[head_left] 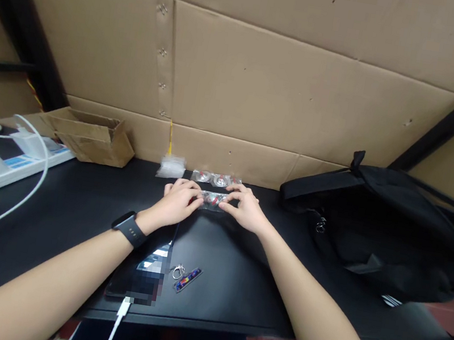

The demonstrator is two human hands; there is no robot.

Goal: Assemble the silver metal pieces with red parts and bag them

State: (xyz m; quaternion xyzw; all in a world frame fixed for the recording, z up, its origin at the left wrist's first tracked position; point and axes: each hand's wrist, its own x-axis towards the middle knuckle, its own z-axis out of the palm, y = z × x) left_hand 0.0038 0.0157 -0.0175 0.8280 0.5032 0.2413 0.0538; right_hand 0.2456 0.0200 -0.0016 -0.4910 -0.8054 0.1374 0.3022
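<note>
1. A clear packet [212, 200] with silvery, red-marked contents sat between two bare hands toward the far side of a black table [234, 286]; whether it rested there or was slightly raised could not be told.
2. The left hand [181, 200] had thumb and fingers drawn together on its left end; the right hand [242, 207] pinched the right end, other fingers loosely curled.
3. Work appeared midway: the packet was gripped and stretched lengthwise but not yet released. Whether it had been opened was unclear.
4. Just beyond, a row of similar packets [220, 180] lay in neither grip, perhaps placed already, perhaps waiting.
5. Left of that row stood a stack of clear plastic [172, 166]; farther out, a cardboard box [101, 150] and, at right, a black bag [397, 237].
6. Nearer the wearer lay a phone [129, 284] and a keychain [188, 280].
</note>
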